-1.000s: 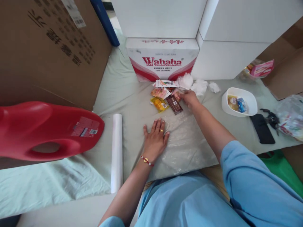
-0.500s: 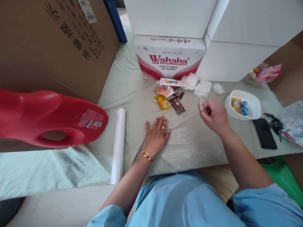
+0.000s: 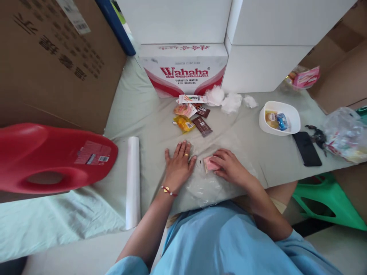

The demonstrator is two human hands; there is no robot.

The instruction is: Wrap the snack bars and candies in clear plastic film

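My left hand (image 3: 179, 166) lies flat with fingers spread on the left part of a sheet of clear plastic film (image 3: 206, 187). To its right, my right hand (image 3: 232, 166) has its fingers closed on a small pink wrapped packet (image 3: 210, 164), low over or touching the film; which of the two I cannot tell. Beyond my hands lies a group of small snacks: a brown packet (image 3: 202, 126), a yellow packet (image 3: 184, 124), an orange-pink packet (image 3: 183, 110) and a white packet (image 3: 192, 99). Crumpled clear plastic (image 3: 231, 103) lies beside them.
A roll of plastic film (image 3: 133, 183) and a red jug (image 3: 57, 152) are on the left, by a big cardboard box (image 3: 57, 88). A Wahaha carton (image 3: 183, 72) stands behind. On the right are a white tub (image 3: 295, 118) with packets, a phone (image 3: 307, 149) and keys (image 3: 317, 135).
My right hand has come down and left, nearer my left hand, and the pink packet now shows in its fingers. My left hand stays flat. The whole view has shifted somewhat.
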